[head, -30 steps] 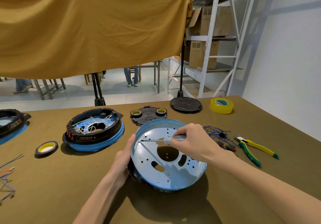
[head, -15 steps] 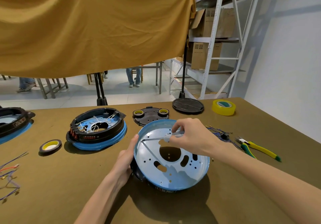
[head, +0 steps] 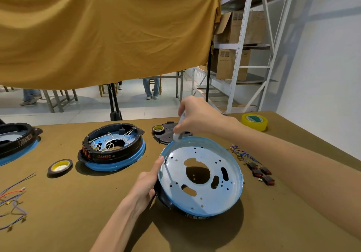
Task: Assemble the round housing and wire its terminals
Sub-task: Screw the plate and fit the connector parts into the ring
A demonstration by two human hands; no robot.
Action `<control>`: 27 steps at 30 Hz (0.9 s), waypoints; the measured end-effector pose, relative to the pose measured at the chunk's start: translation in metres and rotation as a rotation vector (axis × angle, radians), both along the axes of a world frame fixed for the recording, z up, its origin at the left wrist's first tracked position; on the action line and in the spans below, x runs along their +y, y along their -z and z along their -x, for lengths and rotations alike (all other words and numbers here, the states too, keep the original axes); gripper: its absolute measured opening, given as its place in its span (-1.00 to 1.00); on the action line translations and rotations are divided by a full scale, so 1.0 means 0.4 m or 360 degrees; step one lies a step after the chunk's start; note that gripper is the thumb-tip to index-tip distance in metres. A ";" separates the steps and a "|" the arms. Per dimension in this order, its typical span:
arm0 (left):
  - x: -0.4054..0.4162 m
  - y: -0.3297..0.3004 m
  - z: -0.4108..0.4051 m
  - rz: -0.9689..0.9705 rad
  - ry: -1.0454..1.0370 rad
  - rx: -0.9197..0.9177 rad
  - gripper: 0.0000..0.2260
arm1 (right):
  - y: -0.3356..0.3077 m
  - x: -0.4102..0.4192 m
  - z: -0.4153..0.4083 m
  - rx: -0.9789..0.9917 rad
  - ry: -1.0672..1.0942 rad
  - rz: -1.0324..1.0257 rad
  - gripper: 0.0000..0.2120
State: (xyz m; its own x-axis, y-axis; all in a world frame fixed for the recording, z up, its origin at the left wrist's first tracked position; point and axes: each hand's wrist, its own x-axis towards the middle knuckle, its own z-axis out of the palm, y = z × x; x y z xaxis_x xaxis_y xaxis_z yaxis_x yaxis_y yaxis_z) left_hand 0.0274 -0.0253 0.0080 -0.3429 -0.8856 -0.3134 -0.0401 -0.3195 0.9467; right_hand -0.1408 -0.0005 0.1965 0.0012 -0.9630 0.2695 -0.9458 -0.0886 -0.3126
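right hand (head: 197,117), upper centre of the frame: fingers curled around the pale handle of a screwdriver (head: 178,134), held steeply, handle up. the thin shaft runs down and left into the round housing (head: 203,175); the tip sits at the inner left wall of the pan, near the left thumb. exact contact point too small to tell.

left hand (head: 147,183), centre of the frame: it grips the housing's left rim, thumb up along the blue edge, the other fingers under the black underside. the housing is tilted, its left side lifted, the open blue-rimmed metal pan facing the camera, its lower right edge on the brown table (head: 78,212).

right of the housing: a bundle of blue wires (head: 243,154) and several small black-and-red switches (head: 260,173), lying on the table.

behind the housing, partly hidden by the right hand: a black cover plate (head: 166,134) with a tape roll (head: 158,128) on it.

centre left: a second housing (head: 113,146), black ring over blue base, white wiring inside. in front of it, a dark tape roll with yellow core (head: 60,166).

far left edge: a third housing (head: 15,140), cut off by the frame. lower left: loose coloured wires (head: 13,201).

upper right: yellow tape roll (head: 254,121) at the table's far edge.

background: mustard cloth (head: 107,36) hung across the upper frame, white shelving (head: 246,42) with cardboard boxes.
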 end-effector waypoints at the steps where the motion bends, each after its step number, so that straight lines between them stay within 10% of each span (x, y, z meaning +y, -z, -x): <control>1: -0.003 0.003 0.001 -0.0018 0.0024 -0.0019 -0.38 | -0.006 -0.012 -0.009 0.0050 0.0009 0.0020 -0.70; 8: -0.024 0.011 -0.007 -0.0111 0.0245 -0.0033 -0.31 | -0.015 -0.065 -0.052 0.0566 0.0033 0.0098 -0.51; 14: -0.026 0.019 -0.008 -0.0159 0.0146 0.0053 -0.25 | -0.071 -0.083 -0.062 0.0430 -0.0248 -0.0429 -0.84; 27: -0.016 0.021 0.009 -0.0072 0.0161 0.0030 -0.37 | -0.101 -0.077 -0.042 0.0661 -0.0223 -0.0549 -0.69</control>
